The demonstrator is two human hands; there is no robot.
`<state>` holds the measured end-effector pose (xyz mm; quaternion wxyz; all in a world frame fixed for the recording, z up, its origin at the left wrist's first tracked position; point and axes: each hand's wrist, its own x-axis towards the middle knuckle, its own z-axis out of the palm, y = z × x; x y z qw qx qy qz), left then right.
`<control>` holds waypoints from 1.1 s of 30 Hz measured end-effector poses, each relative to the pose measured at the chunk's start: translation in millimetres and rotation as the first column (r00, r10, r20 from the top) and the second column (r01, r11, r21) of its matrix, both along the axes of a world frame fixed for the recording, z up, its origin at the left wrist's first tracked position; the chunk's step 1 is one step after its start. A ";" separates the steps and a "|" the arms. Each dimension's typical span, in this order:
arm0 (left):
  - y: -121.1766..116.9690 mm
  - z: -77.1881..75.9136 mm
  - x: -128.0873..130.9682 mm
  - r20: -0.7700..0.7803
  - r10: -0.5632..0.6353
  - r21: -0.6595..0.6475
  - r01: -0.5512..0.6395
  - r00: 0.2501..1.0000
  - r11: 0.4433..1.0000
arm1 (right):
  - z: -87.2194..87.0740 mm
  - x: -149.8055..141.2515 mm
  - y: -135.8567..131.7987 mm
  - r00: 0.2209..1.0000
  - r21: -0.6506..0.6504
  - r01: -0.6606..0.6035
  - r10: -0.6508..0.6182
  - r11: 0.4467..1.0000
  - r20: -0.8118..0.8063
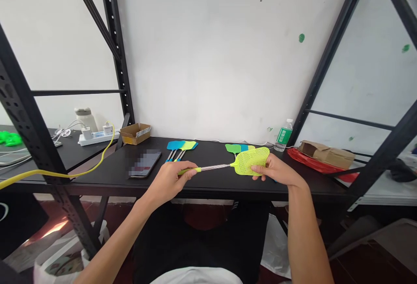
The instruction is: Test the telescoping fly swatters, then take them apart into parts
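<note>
A yellow-green fly swatter (pixel 249 162) with a metal telescopic shaft is held level above the front of the black table. My left hand (pixel 172 179) is closed round its handle. At the other end, my right hand (pixel 272 170) pinches the edge of the perforated paddle between thumb and fingers. Behind my left hand lie several more swatters (pixel 182 146), blue and yellow-green, with their paddles toward the wall. Another group with green, blue and yellow paddles (pixel 233 148) lies behind the held swatter, which partly hides it.
A phone (pixel 145 163) lies on the table (pixel 107 169) at left, near an opened cardboard box (pixel 135 134). A water bottle (pixel 284 135) stands at back right. Beyond the right rack post (pixel 384 153) sit a brown paper package (pixel 325 153) and red bag. A yellow cable (pixel 87 170) crosses left.
</note>
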<state>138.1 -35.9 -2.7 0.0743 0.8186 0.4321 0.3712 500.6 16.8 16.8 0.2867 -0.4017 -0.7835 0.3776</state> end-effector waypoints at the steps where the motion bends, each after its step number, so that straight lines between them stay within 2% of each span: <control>1: -0.3 0.0 0.4 0.013 0.006 0.029 -0.006 1.000 1.000 | 0.7 -2.7 -1.2 1.000 -0.004 0.006 -0.006 1.000 -0.014; 5: -1.1 -0.8 0.7 0.054 0.004 0.153 -0.012 0.999 0.988 | 1.1 -10.1 -4.0 0.989 -0.030 0.053 -0.057 0.998 -0.139; 12: -2.7 -4.7 5.7 0.124 0.001 0.277 -0.036 0.992 0.960 | 1.5 -17.9 -5.1 0.944 -0.103 0.062 -0.092 0.993 -0.318; 16: -0.8 -6.8 6.4 0.116 0.060 0.280 -0.090 0.991 0.956 | 1.6 -27.0 -3.0 0.936 -0.037 0.128 -0.133 0.991 -0.325; 19: 1.8 -8.0 4.3 0.053 0.154 0.273 -0.163 0.987 0.948 | -1.6 -34.4 1.4 0.944 0.124 0.249 -0.213 0.961 -0.251; 21: 3.3 -8.3 2.8 0.020 0.206 0.289 -0.203 0.978 0.935 | -3.7 -40.9 3.0 0.926 0.295 0.372 -0.329 0.880 -0.187; 24: 4.3 -7.9 1.1 0.006 0.250 0.303 -0.240 0.968 0.922 | -3.2 -54.4 -1.6 0.853 0.549 0.494 -0.499 0.674 -0.155; 26: 3.8 -6.9 0.2 -0.002 0.263 0.299 -0.251 0.965 0.921 | 0.0 -64.6 -9.4 0.817 0.680 0.505 -0.549 0.531 -0.178; 28: 2.6 -5.7 -0.4 -0.019 0.260 0.292 -0.243 0.966 0.925 | 3.6 -73.6 -18.5 0.814 0.782 0.455 -0.554 0.425 -0.173; 30: 0.9 -4.5 -0.7 -0.041 0.237 0.281 -0.217 0.971 0.935 | 5.6 -80.4 -25.6 0.842 0.855 0.352 -0.528 0.381 -0.111; 33: -1.9 -2.9 -0.9 -0.065 0.212 0.268 -0.188 0.975 0.945 | 4.2 -86.4 -28.7 0.882 0.898 0.175 -0.469 0.404 0.039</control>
